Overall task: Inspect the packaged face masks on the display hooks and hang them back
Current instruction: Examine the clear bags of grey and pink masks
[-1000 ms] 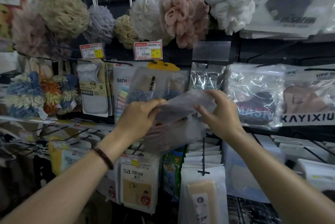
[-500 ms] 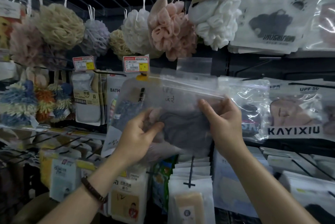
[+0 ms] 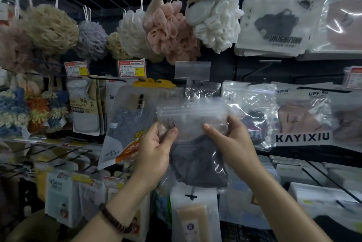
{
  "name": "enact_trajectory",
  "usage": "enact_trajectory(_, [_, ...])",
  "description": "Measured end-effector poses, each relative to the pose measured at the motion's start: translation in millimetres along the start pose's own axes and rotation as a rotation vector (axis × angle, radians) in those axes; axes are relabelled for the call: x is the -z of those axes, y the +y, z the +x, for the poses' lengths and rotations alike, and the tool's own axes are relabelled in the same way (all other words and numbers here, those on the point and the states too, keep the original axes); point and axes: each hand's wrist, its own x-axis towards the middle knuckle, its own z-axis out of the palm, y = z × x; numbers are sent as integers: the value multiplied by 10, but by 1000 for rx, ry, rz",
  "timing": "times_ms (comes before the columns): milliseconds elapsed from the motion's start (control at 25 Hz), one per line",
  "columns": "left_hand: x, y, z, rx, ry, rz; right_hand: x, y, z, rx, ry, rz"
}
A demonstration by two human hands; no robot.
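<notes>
A clear zip-top packet with a dark grey face mask (image 3: 195,155) is held upright in front of the display. My left hand (image 3: 154,153) pinches its left edge, thumb on the front. On the right edge, my right hand (image 3: 233,143) grips it the same way, fingers behind. Just above and behind the packet, more clear mask packets (image 3: 203,90) hang on a display hook (image 3: 195,82). Further mask packets (image 3: 252,108) and a KAYIXIU pack (image 3: 301,118) hang to the right.
Bath puffs (image 3: 170,32) hang along the top row. White mask packs (image 3: 274,24) hang at upper right. A bath towel pack (image 3: 127,124) hangs to the left of my hands. Bare black hooks (image 3: 311,165) stick out at lower right, above more packets (image 3: 194,220).
The packet was tilted flat a second ago; my hands have turned it upright to face me and shifted it slightly right. The view has tilted upward.
</notes>
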Motion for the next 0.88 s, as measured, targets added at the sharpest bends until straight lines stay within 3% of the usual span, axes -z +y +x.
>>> enact_trajectory(160, [-187,-129,-45,76,268,-239,126,127,-256,-158,125,293])
enact_trajectory(280, [-496,-121,-213,171,325,-429,-113,301,-528,-256,193,540])
enact_trajectory(440, [-517,25,-328,261,227,-311,-128,368,-654,-261,259,490])
enact_trajectory(560, [-156,255,-96,161,169,-103,176,285,-589,-241,253,394])
enact_trajectory(720, [74,440,120,214,-196,300,359,199,-527,-174,220,300])
enact_trajectory(880, [-33,357,23,206,-247,247,416,168,-463,-80,266,207])
